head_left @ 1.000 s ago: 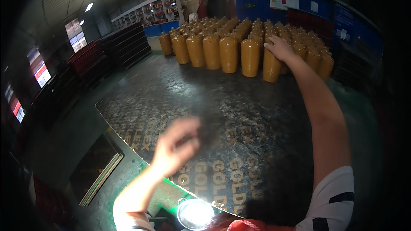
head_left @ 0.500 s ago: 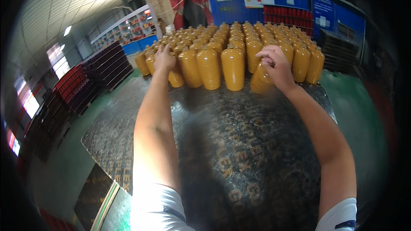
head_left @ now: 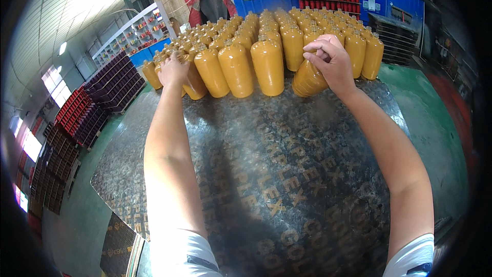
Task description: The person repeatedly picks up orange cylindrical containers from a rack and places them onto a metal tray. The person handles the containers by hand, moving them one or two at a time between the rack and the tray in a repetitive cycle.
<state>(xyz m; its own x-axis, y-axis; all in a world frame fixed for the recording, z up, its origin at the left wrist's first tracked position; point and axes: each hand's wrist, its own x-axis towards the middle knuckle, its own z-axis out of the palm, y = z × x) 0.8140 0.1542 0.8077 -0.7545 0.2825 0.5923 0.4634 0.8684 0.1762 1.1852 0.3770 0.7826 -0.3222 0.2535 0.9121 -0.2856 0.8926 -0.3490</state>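
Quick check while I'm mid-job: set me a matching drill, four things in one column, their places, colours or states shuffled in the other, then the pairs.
1. left hand
2. front-row bottle at the right
3. display shelf
4. floor

A. green
B. tilted, right hand at its top
C. white-framed, left background
D. at the left-side yellow bottles

Pairs: 1-D, 2-B, 3-C, 4-A

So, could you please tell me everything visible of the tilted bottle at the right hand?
The bottle is mustard-yellow and glossy, its body rounded; the material is unclear. It leans, top toward the right, where the right hand seems to grip it and hides its neck. It is in front of other bottles, its base on or just above the dark printed board; I cannot tell which.
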